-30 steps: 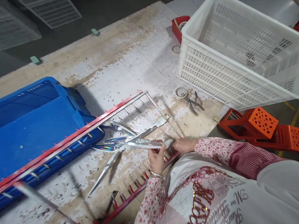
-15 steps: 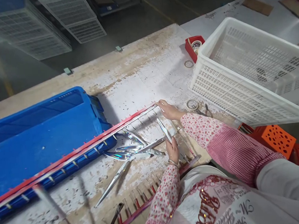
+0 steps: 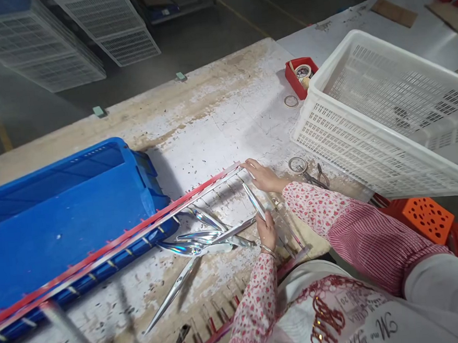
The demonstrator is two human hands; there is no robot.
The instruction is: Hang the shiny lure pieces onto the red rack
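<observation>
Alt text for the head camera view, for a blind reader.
A person's left hand holds a shiny silver blade-shaped piece, while the right hand is at the end of a long red-and-white pinned rail. More shiny pieces lie on the white tabletop beside a blue plastic tub; a white perforated plastic crate stands at right.

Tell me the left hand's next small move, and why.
Probably, the left hand should bring the silver piece up to the red rail: it holds the piece with the tip pointing toward the rail, and the right hand is at the rail's end.
</observation>
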